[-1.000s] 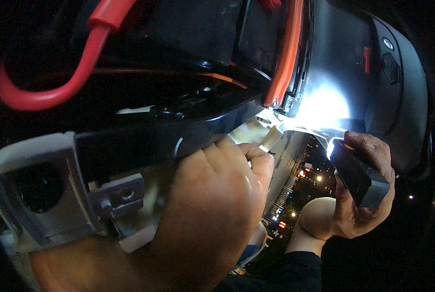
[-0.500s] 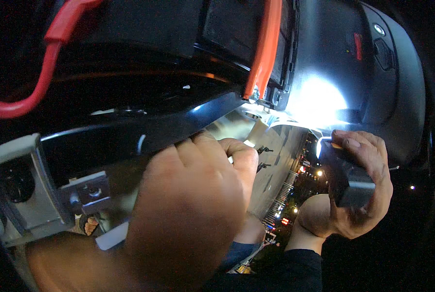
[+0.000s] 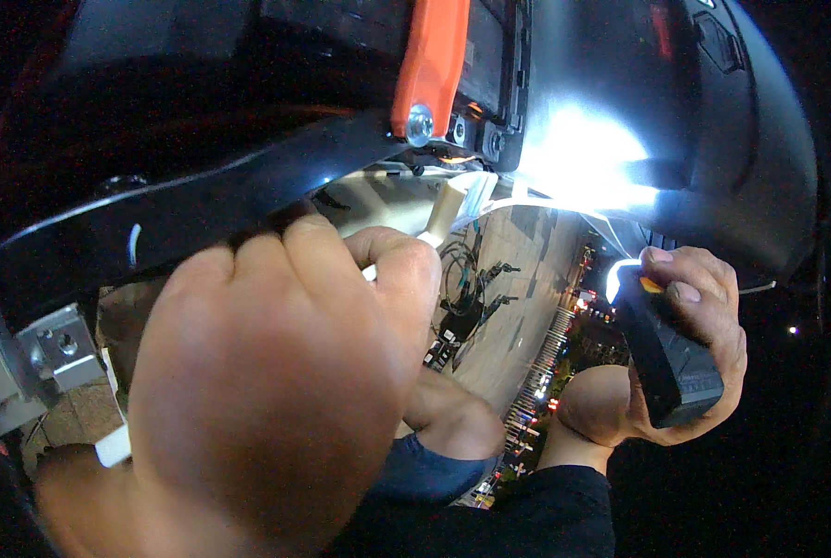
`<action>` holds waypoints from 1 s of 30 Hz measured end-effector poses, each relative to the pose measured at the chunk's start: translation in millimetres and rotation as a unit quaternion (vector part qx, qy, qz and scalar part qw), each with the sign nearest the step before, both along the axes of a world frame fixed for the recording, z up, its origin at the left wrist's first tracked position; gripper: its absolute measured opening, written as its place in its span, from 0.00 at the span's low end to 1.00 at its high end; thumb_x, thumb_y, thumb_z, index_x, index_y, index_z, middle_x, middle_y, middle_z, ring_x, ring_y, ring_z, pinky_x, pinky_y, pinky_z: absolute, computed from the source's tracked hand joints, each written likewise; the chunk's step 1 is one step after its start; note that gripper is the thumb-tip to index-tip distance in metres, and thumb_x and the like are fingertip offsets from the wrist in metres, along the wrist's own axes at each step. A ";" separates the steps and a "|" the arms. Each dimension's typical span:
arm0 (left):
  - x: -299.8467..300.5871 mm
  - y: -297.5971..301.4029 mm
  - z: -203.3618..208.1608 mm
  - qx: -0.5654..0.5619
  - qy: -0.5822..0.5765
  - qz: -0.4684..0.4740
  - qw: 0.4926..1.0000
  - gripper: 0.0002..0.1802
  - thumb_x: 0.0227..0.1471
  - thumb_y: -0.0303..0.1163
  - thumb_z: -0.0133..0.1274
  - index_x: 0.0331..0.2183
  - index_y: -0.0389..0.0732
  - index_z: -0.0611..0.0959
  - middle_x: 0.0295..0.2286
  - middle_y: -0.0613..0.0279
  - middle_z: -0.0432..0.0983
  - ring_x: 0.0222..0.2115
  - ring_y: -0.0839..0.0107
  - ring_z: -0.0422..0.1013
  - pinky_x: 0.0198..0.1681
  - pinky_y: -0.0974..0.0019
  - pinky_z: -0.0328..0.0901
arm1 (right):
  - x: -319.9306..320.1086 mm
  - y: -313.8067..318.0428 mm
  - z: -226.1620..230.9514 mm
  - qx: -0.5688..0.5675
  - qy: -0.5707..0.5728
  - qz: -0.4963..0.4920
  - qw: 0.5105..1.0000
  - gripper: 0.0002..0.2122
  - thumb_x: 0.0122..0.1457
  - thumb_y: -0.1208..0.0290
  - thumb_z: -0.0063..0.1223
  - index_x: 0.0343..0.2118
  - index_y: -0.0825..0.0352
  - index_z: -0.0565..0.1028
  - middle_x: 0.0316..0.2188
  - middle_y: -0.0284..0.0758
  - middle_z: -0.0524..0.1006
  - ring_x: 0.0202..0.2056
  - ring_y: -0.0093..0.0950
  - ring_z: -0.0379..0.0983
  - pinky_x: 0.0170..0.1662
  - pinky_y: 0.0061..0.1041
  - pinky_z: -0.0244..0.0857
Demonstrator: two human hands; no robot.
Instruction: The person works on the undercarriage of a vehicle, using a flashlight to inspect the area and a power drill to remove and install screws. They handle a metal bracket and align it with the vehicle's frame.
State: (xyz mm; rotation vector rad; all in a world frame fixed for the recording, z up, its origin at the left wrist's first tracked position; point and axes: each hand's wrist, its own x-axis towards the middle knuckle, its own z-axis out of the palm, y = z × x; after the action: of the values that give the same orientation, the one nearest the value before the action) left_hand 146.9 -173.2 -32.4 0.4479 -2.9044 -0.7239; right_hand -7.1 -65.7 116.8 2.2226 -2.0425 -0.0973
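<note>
My left hand (image 3: 285, 372), large in the foreground, is closed around a white-handled brush. Beyond its fingers the brush's tan section (image 3: 445, 212) leads to a pale, flat tip beside the bright gap under the dark housing. The other end of the white handle (image 3: 113, 446) shows by my wrist; the middle is hidden in the fist. At the right, my right hand (image 3: 708, 335) grips a black box-shaped work light (image 3: 671, 367) with an orange button. Its glowing end throws a bright patch on the curved dark panel (image 3: 592, 153).
An orange-red bar (image 3: 434, 70) comes down to a bolt (image 3: 419, 124) above the brush tip. A dark metal edge (image 3: 202, 186) runs across the left, with a metal bracket (image 3: 67, 344) below it. Thin cables (image 3: 467, 270) hang behind; pavement and a bent leg (image 3: 453, 418) show below.
The view has shifted, so the orange-red bar and its bolt sit farther left and higher. My left hand, with the brush, appears farther left and lower. My right hand still holds the light.
</note>
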 end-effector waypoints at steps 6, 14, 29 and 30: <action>-0.9 -1.9 -4.3 0.045 0.053 0.023 0.997 0.05 0.47 0.33 0.49 0.29 0.45 0.73 0.21 0.62 0.70 0.22 0.63 0.73 0.25 0.61 0.66 | 2.1 11.2 12.4 0.048 0.002 0.008 0.999 0.16 0.48 0.67 0.60 0.36 0.72 0.71 0.30 0.50 0.79 0.28 0.39 0.75 0.31 0.32 0.69; -7.4 1.0 2.6 0.028 0.027 0.024 0.999 0.05 0.47 0.33 0.49 0.29 0.45 0.73 0.21 0.62 0.70 0.22 0.63 0.73 0.24 0.62 0.66 | 10.1 16.3 17.0 0.076 0.032 0.019 0.996 0.18 0.44 0.67 0.64 0.35 0.69 0.71 0.32 0.48 0.78 0.28 0.38 0.72 0.29 0.32 0.67; -2.3 -2.1 13.3 -0.028 -0.011 0.009 1.000 0.04 0.47 0.33 0.49 0.29 0.45 0.73 0.21 0.62 0.70 0.22 0.64 0.72 0.24 0.62 0.65 | 23.8 17.9 3.7 0.069 -0.030 0.034 0.997 0.11 0.48 0.69 0.61 0.35 0.62 0.75 0.35 0.41 0.80 0.27 0.32 0.73 0.28 0.29 0.65; -2.2 -2.9 14.5 -0.025 -0.011 0.008 1.000 0.04 0.47 0.33 0.49 0.29 0.45 0.73 0.21 0.62 0.70 0.22 0.64 0.73 0.24 0.62 0.66 | 21.7 21.9 5.2 0.079 -0.043 0.035 0.995 0.11 0.48 0.70 0.61 0.35 0.61 0.76 0.36 0.41 0.80 0.28 0.32 0.73 0.28 0.29 0.65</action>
State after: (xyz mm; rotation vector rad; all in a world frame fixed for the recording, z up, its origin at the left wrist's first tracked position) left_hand 144.7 -176.1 -17.9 0.4768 -2.9272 -0.6454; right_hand 14.6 -43.8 122.0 2.4291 -2.0647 -0.1657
